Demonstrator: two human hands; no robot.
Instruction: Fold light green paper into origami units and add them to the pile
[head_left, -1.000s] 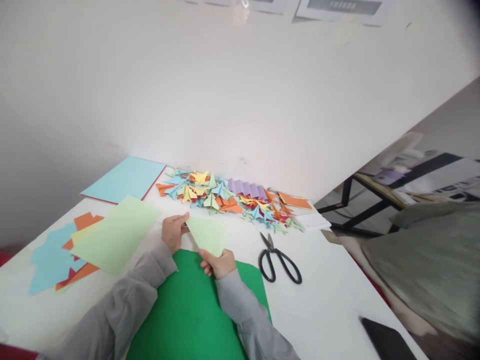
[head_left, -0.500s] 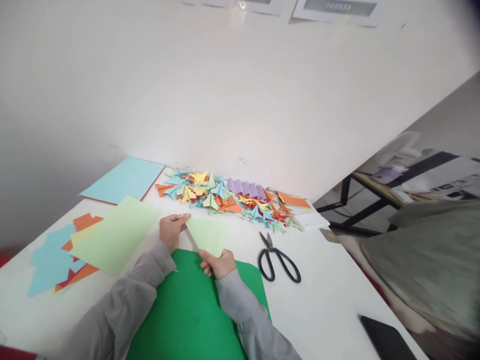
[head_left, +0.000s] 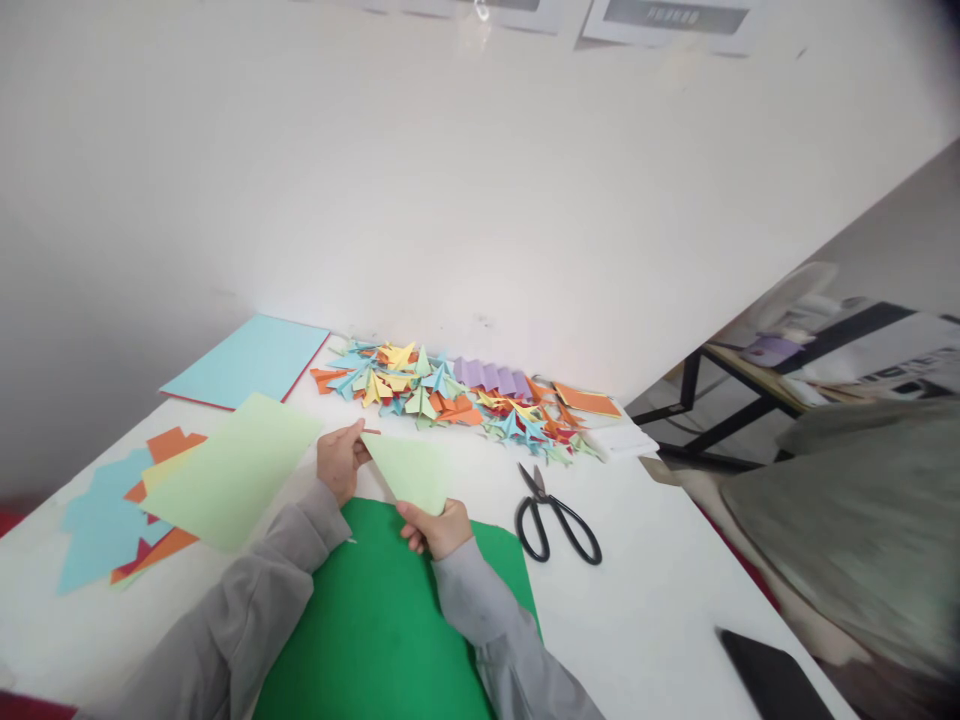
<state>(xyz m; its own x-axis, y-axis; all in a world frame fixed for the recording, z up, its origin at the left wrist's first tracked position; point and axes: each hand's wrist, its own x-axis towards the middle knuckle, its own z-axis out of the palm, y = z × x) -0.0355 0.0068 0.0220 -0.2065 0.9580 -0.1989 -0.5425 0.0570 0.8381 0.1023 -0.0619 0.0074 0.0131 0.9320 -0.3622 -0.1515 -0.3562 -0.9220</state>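
Observation:
A light green piece of paper (head_left: 411, 468) is held between both hands, over the far edge of a green mat (head_left: 390, 610). My left hand (head_left: 342, 460) pinches its upper left corner. My right hand (head_left: 438, 526) grips the lower edge, with thumb on top and fingers curled beneath. Left of my left hand lies a larger light green sheet (head_left: 240, 465) on top of coloured paper scraps (head_left: 101, 510). Black-handled scissors (head_left: 551, 510) rest with blades parted to the right of the mat.
Many folded paper planes (head_left: 420, 385) and a pleated purple paper (head_left: 491, 378) lie along the wall. A light blue sheet (head_left: 251, 358) is at the back left, a black flat object (head_left: 772, 675) at front right. A person's clothed body (head_left: 862, 520) is beyond the table's right edge.
My left hand has shifted slightly left at the paper's corner, and its thumb and fingers have drawn in. My right hand stays almost where it was.

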